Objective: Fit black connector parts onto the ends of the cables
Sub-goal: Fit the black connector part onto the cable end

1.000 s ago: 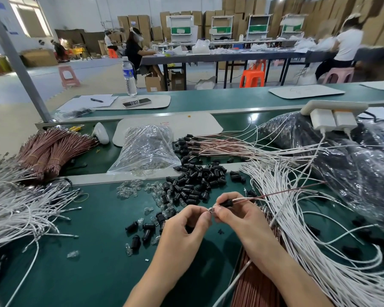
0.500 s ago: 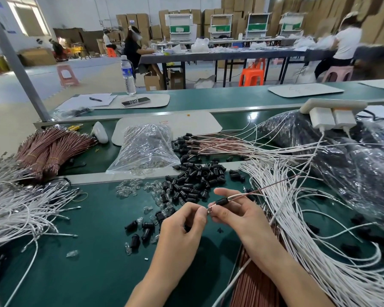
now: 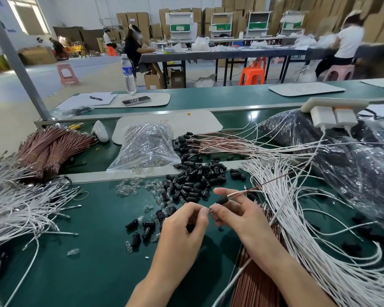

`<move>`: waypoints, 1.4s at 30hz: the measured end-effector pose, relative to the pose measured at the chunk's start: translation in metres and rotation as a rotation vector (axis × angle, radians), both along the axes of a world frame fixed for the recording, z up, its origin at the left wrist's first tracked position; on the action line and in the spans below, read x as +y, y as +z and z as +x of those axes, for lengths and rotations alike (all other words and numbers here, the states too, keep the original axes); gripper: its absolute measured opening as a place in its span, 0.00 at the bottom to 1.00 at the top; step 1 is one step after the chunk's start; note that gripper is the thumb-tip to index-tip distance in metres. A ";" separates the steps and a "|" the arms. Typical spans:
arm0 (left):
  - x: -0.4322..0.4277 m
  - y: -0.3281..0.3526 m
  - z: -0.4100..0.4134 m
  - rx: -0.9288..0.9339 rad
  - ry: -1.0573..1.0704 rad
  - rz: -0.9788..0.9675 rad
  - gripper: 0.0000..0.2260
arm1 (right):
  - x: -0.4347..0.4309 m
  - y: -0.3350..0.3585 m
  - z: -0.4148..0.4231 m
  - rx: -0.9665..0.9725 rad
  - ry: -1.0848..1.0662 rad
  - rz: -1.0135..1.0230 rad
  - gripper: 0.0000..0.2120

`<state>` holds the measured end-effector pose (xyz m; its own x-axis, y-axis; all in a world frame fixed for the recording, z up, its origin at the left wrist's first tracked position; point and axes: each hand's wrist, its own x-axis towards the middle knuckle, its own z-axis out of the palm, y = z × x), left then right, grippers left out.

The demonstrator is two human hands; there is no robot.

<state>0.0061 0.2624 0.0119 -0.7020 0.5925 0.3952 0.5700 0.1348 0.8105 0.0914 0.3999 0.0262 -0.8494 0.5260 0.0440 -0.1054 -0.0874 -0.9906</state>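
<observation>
Connector pile (image 3: pixel 195 180) lies behind both hands, cables (image 3: pixel 308 229) right, bag (image 3: pixel 144 147) behind.

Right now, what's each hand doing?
Left hand: pinching the metal cable tip.
Right hand: holding the black connector on the cable.

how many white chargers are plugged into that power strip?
2: both white plug-in chargers hang side by side under the white power strip at far right, one left of the other. None looks hidden.

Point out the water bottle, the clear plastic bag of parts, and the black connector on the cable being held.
water bottle (image 3: pixel 128 73): head view, on its label.
clear plastic bag (image 3: pixel 145 147): head view, middle of its crinkled front.
black connector (image 3: pixel 222 200): head view, on its body beside the right hand's fingers.
</observation>
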 end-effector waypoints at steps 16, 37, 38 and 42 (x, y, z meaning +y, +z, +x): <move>0.002 -0.003 -0.001 -0.073 -0.015 0.056 0.08 | -0.001 -0.001 -0.002 -0.024 -0.048 0.130 0.12; 0.001 0.006 0.000 -0.211 -0.022 0.017 0.05 | -0.004 0.005 0.001 -0.004 -0.048 0.144 0.11; 0.001 0.006 -0.001 -0.219 -0.022 0.018 0.05 | -0.004 0.005 0.001 -0.003 -0.046 0.143 0.11; 0.000 0.006 -0.001 -0.230 -0.039 0.021 0.05 | -0.004 0.005 0.000 -0.003 -0.049 0.150 0.11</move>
